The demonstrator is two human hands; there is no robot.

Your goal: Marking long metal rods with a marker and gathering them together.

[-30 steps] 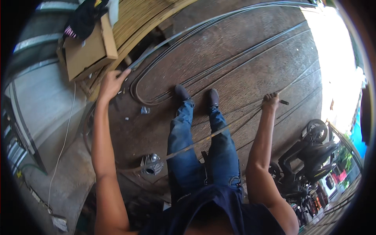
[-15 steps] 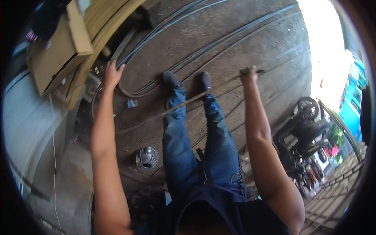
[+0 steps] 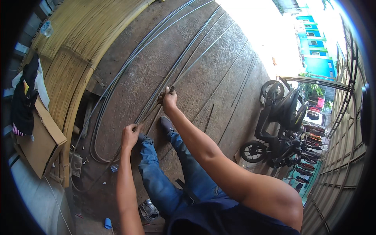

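My right hand is closed in a fist around a long thin rod, ahead of my feet. A short dark end sticks out at the top of that fist. Nearer and to the left, the bent fingers of my left hand are pinched together at a thin rod; whether it is the same one, I cannot tell. Under and beyond both hands, several long thin rods lie along the floor, curving round in a bend at the left.
A bamboo bench runs along the left, with a cardboard box and dark cloth near it. A motorcycle stands at the right by a metal gate. A silvery metal part and a blue cup lie near me.
My arms were spread wide and are now closer together. My right hand has come in toward the left one; my left hand has left the rods' bend. The view has turned.
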